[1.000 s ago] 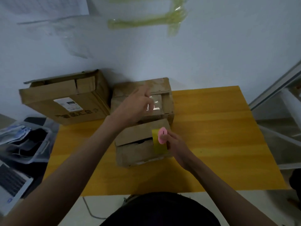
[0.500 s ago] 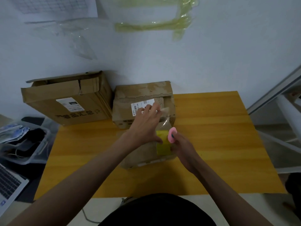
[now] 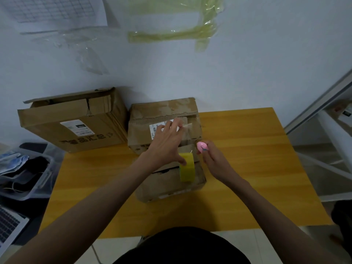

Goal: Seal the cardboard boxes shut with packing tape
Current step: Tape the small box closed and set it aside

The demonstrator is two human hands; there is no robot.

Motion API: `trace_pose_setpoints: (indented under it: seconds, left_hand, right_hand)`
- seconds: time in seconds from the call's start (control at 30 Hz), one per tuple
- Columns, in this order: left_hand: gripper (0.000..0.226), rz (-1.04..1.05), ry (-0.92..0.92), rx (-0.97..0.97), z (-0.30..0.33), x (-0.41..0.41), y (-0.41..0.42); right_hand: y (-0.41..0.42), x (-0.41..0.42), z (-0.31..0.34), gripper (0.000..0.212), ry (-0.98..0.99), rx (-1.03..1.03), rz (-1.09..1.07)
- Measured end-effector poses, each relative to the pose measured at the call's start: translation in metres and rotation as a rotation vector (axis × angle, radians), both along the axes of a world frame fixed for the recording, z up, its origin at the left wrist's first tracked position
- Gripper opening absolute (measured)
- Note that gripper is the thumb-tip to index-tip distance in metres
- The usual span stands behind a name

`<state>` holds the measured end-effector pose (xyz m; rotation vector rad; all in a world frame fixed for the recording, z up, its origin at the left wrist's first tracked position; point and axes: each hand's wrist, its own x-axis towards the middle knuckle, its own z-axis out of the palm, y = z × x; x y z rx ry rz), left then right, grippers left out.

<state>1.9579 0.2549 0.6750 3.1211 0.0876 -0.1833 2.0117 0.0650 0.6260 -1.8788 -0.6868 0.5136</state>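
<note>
Tape (image 3: 187,167) is laid over the near box (image 3: 171,180) on the table (image 3: 247,168), pressed by the left hand (image 3: 167,145), fingers (image 3: 172,126) spread, likely for grip. A pink cutter (image 3: 201,145) is pinched in the right hand (image 3: 213,159), seemingly for cutting.

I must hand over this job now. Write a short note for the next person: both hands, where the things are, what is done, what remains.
Left hand: fingers spread flat, pressing the tape strip onto the near box, thumb by the yellow tape roll.
Right hand: grips a small pink cutter beside the strip.
Tape roll sits on the near box; the middle box stands behind it, the large box to the left.
Done: a strip is laid.
Left: cut the strip, smooth it, tape the other boxes; the large one's top flap looks raised.
</note>
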Motion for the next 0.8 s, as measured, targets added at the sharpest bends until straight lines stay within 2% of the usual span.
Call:
trace_pose_setpoints:
  seconds: [0.07, 0.2, 0.33, 0.4, 0.57, 0.8]
  left_hand:
    - [0.116, -0.002, 0.005, 0.005, 0.000, 0.001, 0.001]
    - [0.120, 0.002, 0.019, 0.002, -0.002, 0.004, 0.003]
    - [0.122, 0.013, 0.020, -0.023, -0.005, 0.008, 0.004]
    - [0.121, 0.014, 0.013, -0.028, -0.007, 0.009, 0.004]
    - [0.120, 0.008, 0.012, -0.023, -0.012, 0.013, 0.004]
    - [0.122, 0.006, 0.030, -0.035, -0.014, 0.014, 0.007]
  right_hand:
    - [0.006, 0.006, -0.001, 0.017, -0.187, -0.077, 0.109]
    - [0.013, 0.016, 0.000, 0.012, -0.419, -0.205, 0.243]
    - [0.025, 0.017, 0.005, 0.011, -0.574, -0.278, 0.281]
    - [0.032, 0.016, 0.004, 0.018, -0.637, -0.309, 0.301]
    - [0.039, 0.015, 0.003, 0.032, -0.654, -0.322, 0.301]
    - [0.027, 0.025, 0.007, 0.019, -0.628, -0.273, 0.274]
